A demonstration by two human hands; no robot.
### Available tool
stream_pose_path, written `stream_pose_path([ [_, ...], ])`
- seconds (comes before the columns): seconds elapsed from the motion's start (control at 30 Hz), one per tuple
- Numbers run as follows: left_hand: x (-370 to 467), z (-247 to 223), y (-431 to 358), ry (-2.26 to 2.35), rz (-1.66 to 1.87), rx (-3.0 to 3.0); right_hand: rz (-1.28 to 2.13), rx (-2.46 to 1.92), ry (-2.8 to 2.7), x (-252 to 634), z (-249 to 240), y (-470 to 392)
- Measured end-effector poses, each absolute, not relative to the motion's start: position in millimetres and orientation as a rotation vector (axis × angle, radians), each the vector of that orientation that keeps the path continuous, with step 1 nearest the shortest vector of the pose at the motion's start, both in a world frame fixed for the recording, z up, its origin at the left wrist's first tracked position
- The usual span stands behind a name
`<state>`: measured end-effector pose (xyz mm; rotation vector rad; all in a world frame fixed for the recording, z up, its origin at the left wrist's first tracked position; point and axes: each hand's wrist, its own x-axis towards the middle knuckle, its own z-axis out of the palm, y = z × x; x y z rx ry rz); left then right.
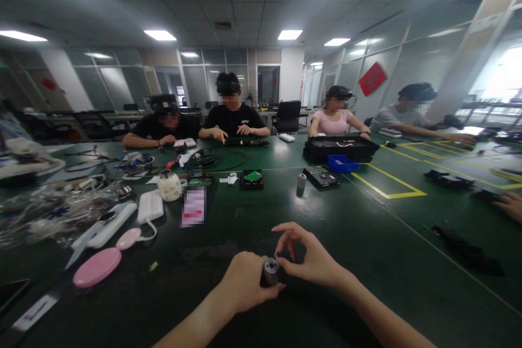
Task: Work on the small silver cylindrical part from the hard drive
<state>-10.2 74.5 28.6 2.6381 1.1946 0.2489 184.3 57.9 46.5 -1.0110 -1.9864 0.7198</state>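
Observation:
Low in the middle of the head view, my left hand (243, 281) is wrapped round a small metal cylinder (271, 267), which looks like a small electric motor. Its round end faces up and shows dark holes. At the rim of that end, my right hand (306, 254) pinches a tiny shiny metal piece (276, 255) between thumb and index finger. The piece is too small for me to name. A similar metal cylinder (301, 181) stands upright farther off on the green table, with a hard drive (321, 178) beside it.
On the left lie a pink round object (97, 267), a white power strip (112, 225), clear plastic bags (36, 217) and a patterned jar (169, 185). Across the table, several people work near a black case (340, 147) and blue tray (342, 163). Black fabric (465, 250) lies right.

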Motion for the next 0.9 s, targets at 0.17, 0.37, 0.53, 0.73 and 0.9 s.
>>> stream_pose_path([
  [0.17,-10.0,28.4,75.4,1.181,0.250,2.638,0.747,-0.969,-1.998,179.8,50.7,51.7],
  [0.37,-9.7,28.3,75.2,1.163,0.252,2.644,0.745,-0.974,-2.013,180.1,49.1,52.6],
  [0.53,-10.3,27.9,75.7,1.159,0.256,2.646,0.736,-0.992,-2.024,179.3,46.5,51.7],
  [0.73,-9.9,28.2,75.5,1.156,0.269,2.643,0.722,-0.997,-2.040,178.9,45.2,51.7],
  [0.9,-10.0,29.3,75.2,1.160,0.260,2.634,0.711,-1.009,-2.060,178.0,48.1,49.9],
])
